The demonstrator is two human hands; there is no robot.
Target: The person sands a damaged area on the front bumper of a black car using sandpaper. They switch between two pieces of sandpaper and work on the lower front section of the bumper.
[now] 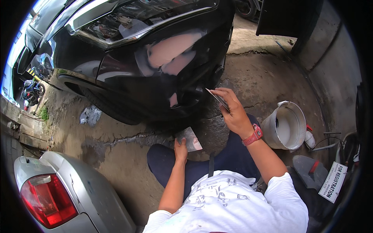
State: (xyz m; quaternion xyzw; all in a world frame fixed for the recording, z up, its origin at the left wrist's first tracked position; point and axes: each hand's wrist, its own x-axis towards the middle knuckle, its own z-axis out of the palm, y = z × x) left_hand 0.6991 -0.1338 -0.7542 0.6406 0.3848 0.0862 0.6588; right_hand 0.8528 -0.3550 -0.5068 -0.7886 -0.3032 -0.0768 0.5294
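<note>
In front of me is the black car bumper (128,91), with smooth pinkish filler patches (175,46) below the headlight and a smaller one lower down. My left hand (180,150), low over my lap, grips a thin grey rectangular plate (189,138) with a pinkish smear at its near corner. Raised close to the bumper's right side, my right hand (233,114) is closed on a thin flat blade (217,98), seen nearly edge-on. Its exact kind I cannot make out. The blade and the bumper look apart.
A whitish bucket (284,126) stands on the concrete floor to my right. Beside it lie a dark grey part (309,171) and a white plate (333,181). A silver car's rear corner (83,186) is close at my left. A wall (338,66) bounds the right side.
</note>
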